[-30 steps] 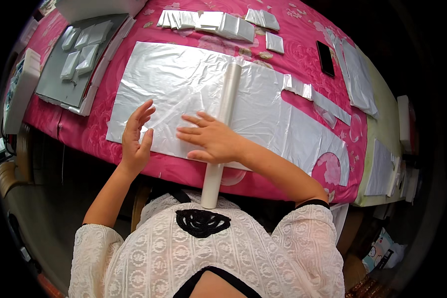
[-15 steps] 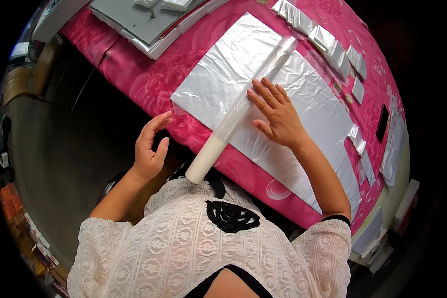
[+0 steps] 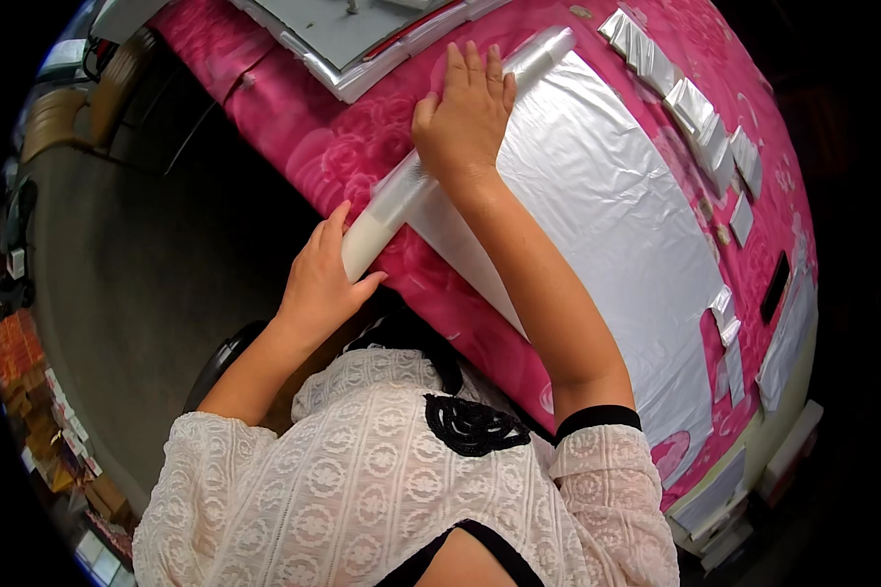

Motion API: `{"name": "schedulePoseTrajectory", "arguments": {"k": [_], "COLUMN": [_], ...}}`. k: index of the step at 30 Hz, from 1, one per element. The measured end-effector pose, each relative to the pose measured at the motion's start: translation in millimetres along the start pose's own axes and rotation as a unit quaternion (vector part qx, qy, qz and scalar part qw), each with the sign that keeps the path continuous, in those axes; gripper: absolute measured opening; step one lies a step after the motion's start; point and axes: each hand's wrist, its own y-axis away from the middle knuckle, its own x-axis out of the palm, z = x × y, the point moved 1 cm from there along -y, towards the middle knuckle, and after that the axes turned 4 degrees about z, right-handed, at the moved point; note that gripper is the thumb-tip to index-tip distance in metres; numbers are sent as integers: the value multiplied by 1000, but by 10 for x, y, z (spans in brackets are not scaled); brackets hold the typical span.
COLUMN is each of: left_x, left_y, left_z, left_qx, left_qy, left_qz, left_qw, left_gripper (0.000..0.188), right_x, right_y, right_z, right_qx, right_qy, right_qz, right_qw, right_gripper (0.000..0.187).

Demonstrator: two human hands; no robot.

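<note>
A long roll of clear plastic film (image 3: 392, 201) on a pale core lies slantwise along the left edge of a spread stack of silvery plastic sheets (image 3: 597, 225). Its near end juts past the table edge. There my left hand (image 3: 323, 274) cups the end of the roll, fingers along the far side and thumb on the near side. Flat across the middle of the roll rests my right hand (image 3: 465, 117), its fingers stretched out toward the far end. That palm hides part of the film.
A pink flowered cloth (image 3: 313, 127) covers the table. Small folded silvery packets (image 3: 700, 117) line its far right side, with a dark phone (image 3: 775, 284) nearby. A grey board (image 3: 333, 29) on a white stack stands at the far left. A chair (image 3: 69, 112) is beyond the table's left edge.
The roll has moved to the far left across the sheets, uncovering more of them. My right hand travelled with it. My left hand, apart from the roll before, has come around its near end.
</note>
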Motion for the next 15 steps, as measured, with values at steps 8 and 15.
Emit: {"name": "schedulePoseTrajectory", "arguments": {"k": [8, 15], "left_x": [-285, -243], "left_y": [13, -551], "left_z": [-117, -117], "left_qx": [217, 424], "left_qy": [24, -88], "left_qz": [-13, 32], "left_qw": [976, 901], "left_gripper": [49, 50], "right_x": [-586, -942], "right_y": [628, 976], "right_z": [-368, -430], "right_qx": [28, -139], "right_qy": [93, 38], "right_qz": [69, 180], "right_qw": [993, 973], "right_gripper": [59, 54]}}
